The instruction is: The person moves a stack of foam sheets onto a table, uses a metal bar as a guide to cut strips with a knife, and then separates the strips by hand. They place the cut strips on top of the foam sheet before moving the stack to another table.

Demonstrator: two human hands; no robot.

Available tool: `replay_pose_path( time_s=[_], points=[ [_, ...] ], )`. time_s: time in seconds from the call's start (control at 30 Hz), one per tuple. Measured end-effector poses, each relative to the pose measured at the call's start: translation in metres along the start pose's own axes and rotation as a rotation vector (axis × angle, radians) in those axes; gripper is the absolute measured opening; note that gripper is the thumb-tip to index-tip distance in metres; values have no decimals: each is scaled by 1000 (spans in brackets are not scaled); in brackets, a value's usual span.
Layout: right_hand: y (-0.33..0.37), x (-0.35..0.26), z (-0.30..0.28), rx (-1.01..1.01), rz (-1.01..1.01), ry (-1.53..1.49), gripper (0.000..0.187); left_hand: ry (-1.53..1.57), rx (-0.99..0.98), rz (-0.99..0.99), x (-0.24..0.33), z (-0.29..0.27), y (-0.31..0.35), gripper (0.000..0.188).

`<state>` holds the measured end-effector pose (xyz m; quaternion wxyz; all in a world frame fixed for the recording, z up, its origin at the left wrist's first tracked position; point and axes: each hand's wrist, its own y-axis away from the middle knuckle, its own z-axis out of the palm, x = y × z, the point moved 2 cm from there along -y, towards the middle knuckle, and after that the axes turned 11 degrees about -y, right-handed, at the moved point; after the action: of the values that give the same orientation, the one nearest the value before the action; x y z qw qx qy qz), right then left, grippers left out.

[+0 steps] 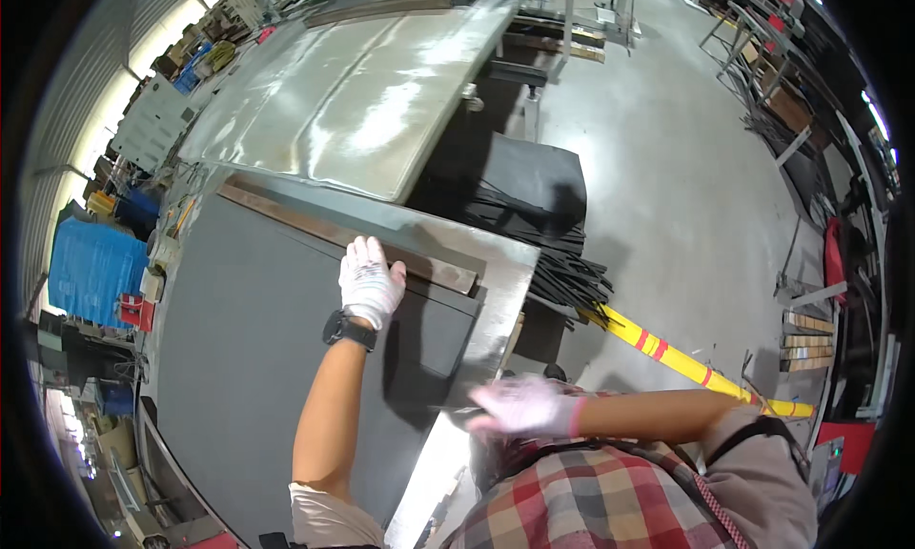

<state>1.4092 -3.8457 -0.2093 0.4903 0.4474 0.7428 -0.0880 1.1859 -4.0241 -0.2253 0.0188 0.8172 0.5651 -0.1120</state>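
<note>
My left hand (373, 282), in a white glove with a black watch at the wrist, lies flat with its fingers stretched across a long brown bar (429, 266). Beneath the bar is a dark grey sheet (257, 358), which shows straight cut lines near its far right corner. My right hand (527, 406), also gloved, is at the table's right edge, close to my body, and smeared by motion. A thin dark, pointed thing (462, 411) sticks out leftward from its fingers, too blurred to name.
Beyond the sheet lies a shiny, translucent-covered table (353, 101). Dark strips (567, 277) hang in a bundle off the right side, above a yellow bar with red bands (658, 347) on the floor. A blue-wrapped stack (95, 273) stands at the left; metal racks (786, 82) line the right.
</note>
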Motion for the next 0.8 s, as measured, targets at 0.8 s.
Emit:
replay_pose_path(
  time_s=[0.8],
  points=[
    [-161,82,-87,-6,369,-822,64,133,79,-43,-36,74,52,64]
  ],
)
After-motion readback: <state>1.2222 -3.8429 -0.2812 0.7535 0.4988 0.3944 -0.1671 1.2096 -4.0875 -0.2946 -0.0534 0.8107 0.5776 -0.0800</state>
